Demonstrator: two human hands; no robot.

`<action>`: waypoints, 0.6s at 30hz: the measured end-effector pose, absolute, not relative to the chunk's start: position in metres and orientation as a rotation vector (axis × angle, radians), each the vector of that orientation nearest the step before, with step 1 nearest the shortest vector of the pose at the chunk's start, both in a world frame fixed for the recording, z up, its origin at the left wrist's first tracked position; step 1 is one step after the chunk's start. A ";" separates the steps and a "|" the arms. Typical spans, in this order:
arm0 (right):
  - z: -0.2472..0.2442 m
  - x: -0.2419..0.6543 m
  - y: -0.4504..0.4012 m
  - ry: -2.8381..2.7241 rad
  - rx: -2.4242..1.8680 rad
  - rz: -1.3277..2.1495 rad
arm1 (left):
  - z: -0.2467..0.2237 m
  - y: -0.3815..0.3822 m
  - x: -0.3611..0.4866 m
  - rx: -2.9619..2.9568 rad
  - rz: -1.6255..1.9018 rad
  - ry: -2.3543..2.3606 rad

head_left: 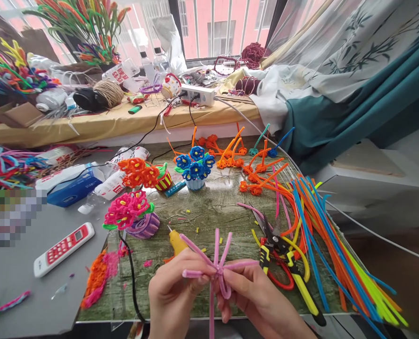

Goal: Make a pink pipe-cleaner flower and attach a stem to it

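A bundle of pink pipe cleaners [217, 249] fans out from a joined centre, with one strand bent into a loop and one hanging down. On its left side my left hand [176, 287] pinches it near the centre. My right hand [257, 293] grips it from the right, thumb close to the loop. Behind my left hand lies a yellow glue gun [177, 242], partly hidden. To the right of my right hand are pliers with yellow and black handles [303, 282] and red-handled scissors [283, 278].
Blue [196, 169], orange [138, 173] and pink [127, 211] flower pots stand at the back left. Orange flowers on stems [255, 174] lie behind. Loose pipe cleaners [332, 245] cover the right edge. A white remote-like handset [64, 249] and black cable [133, 278] lie left.
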State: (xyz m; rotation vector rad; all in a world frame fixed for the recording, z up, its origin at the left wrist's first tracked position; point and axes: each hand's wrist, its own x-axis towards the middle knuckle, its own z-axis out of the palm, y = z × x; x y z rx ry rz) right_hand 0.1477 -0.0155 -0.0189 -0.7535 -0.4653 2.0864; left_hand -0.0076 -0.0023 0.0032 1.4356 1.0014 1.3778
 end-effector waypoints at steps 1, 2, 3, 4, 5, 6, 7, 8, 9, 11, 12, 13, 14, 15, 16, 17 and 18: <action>-0.018 0.150 -0.015 -0.518 -0.753 2.063 | 0.002 -0.002 -0.008 1.415 1.378 1.006; -0.017 0.152 -0.015 -0.566 -0.764 2.032 | 0.001 -0.003 -0.008 1.400 1.378 1.013; -0.016 0.154 -0.014 -0.598 -0.786 1.996 | 0.000 -0.003 -0.009 1.392 1.379 1.017; -0.015 0.156 -0.013 -0.616 -0.818 1.961 | 0.000 -0.003 -0.009 1.390 1.379 1.022; -0.014 0.157 -0.012 -0.631 -0.854 1.934 | 0.000 -0.003 -0.009 1.393 1.375 1.028; -0.014 0.158 -0.011 -0.642 -0.886 1.914 | -0.001 -0.002 -0.010 1.404 1.370 1.031; -0.014 0.158 -0.010 -0.667 -0.915 1.908 | -0.001 -0.002 -0.010 1.421 1.363 1.031; -0.014 0.158 -0.009 -0.688 -0.941 1.904 | -0.002 -0.001 -0.010 1.442 1.354 1.029; -0.014 0.157 -0.008 -0.716 -0.958 1.907 | -0.002 0.000 -0.010 1.469 1.343 1.022; -0.014 0.155 -0.006 -0.749 -0.965 1.923 | -0.002 0.002 -0.011 1.529 1.340 0.999; -0.014 0.154 -0.005 -0.751 -0.963 1.928 | -0.002 0.004 -0.011 1.562 1.335 0.990; -0.013 0.154 -0.003 -0.751 -0.962 1.935 | -0.002 0.005 -0.011 1.593 1.327 0.979; -0.012 0.153 -0.002 -0.753 -0.960 1.949 | -0.001 0.006 -0.012 1.625 1.314 0.959; -0.011 0.153 -0.001 -0.751 -0.966 1.960 | 0.000 0.006 -0.012 1.653 1.295 0.932; -0.010 0.153 0.000 -0.745 -0.978 1.966 | 0.001 0.006 -0.012 1.678 1.268 0.914; -0.010 0.153 0.002 -0.742 -0.993 1.964 | 0.002 0.006 -0.013 1.697 1.244 0.902; -0.009 0.153 0.003 -0.736 -1.010 1.954 | 0.003 0.005 -0.013 1.710 1.224 0.900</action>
